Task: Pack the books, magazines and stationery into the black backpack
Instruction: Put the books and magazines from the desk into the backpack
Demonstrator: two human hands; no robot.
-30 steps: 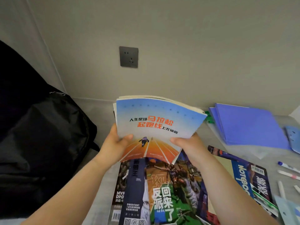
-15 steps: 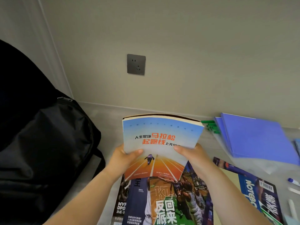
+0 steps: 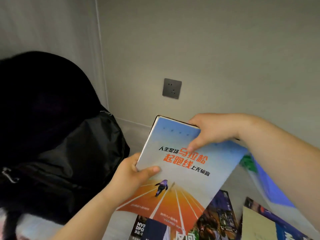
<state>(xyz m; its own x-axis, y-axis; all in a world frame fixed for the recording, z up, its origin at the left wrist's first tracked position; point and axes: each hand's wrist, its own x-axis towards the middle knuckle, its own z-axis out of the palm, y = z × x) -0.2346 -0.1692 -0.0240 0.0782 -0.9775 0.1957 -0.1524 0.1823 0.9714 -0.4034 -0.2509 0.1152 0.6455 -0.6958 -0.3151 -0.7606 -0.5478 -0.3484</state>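
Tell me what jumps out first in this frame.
The book with the blue-and-orange running-track cover fills the centre, tilted. The left hand grips its left edge and the right hand grips its top edge. The black backpack bulks dark at the left, and magazines lie along the bottom edge below the book.
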